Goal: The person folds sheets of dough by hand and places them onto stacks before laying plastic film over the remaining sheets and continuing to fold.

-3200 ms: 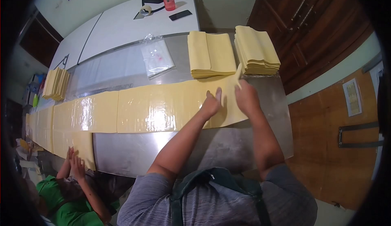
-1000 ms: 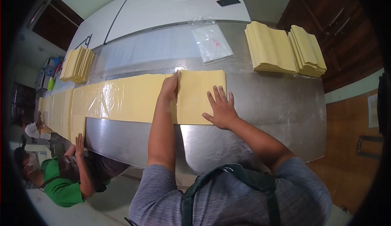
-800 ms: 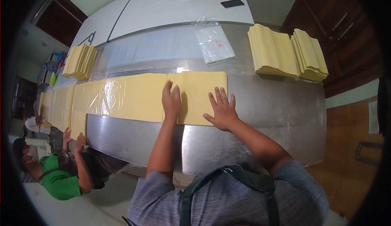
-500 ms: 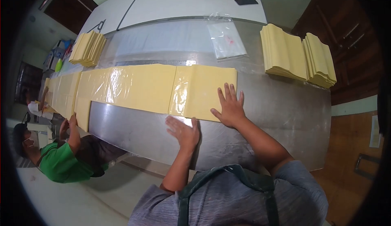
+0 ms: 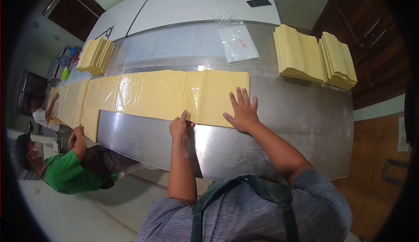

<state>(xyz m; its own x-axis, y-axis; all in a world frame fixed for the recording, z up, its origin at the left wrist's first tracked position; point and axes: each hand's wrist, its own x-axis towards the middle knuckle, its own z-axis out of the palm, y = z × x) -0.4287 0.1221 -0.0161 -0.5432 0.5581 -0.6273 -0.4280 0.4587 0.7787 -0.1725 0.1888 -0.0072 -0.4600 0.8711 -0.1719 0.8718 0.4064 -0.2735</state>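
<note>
A long, flat yellow sheet (image 5: pixel 144 91), dough-like and partly covered by shiny clear plastic film, runs along the metal table from the far left to just in front of me. Its right end is a smooth folded-over section (image 5: pixel 222 96). My left hand (image 5: pixel 179 128) pinches the near edge of the sheet beside the fold, thumb on top and the other fingers curled below. My right hand (image 5: pixel 244 113) lies flat with fingers spread, over the lower right corner of the folded section.
Folded yellow stacks stand at the right (image 5: pixel 299 54) and far left (image 5: pixel 95 55). Clear plastic bags (image 5: pixel 238 43) lie at the back, below a white surface with a phone (image 5: pixel 259 3). A co-worker in green (image 5: pixel 70 172) handles the sheet at the left; another person is farther off.
My left hand has moved slightly left and up, from blurred with fingers extended to pinching the sheet's near edge. My right hand stays flat in about the same place.
</note>
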